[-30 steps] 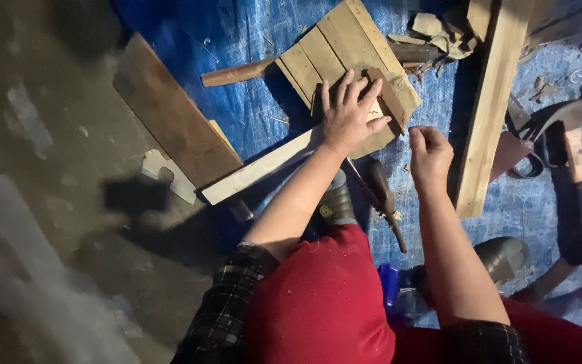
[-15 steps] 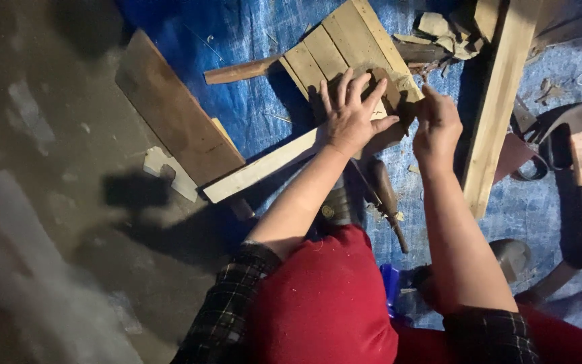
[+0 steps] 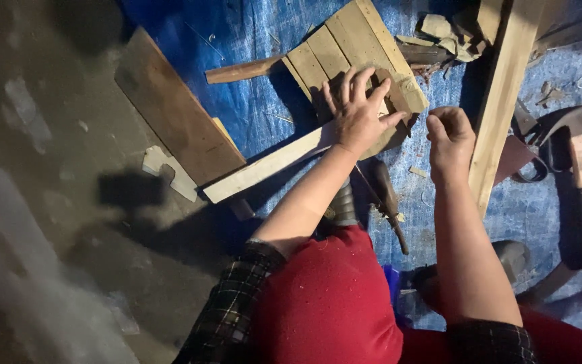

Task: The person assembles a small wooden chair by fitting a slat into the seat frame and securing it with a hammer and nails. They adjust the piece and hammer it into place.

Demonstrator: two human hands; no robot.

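Fingers of the left hand (image 3: 357, 116) are spread wide and pressed flat on a small panel of wooden slats (image 3: 351, 50), which lies on a blue tarp (image 3: 250, 40) covering the floor, toward its far edge. The right hand (image 3: 449, 138) hovers just beside the panel's right corner, fingers curled into a loose pinch; whether it grips anything small I cannot tell. A pale batten (image 3: 267, 165) runs out from under the left wrist. A long plank (image 3: 503, 101) lies right of the right hand. A hammer (image 3: 580, 195) rests near the tarp's right edge, and a screwdriver (image 3: 386, 202) lies between the 2 forearms.
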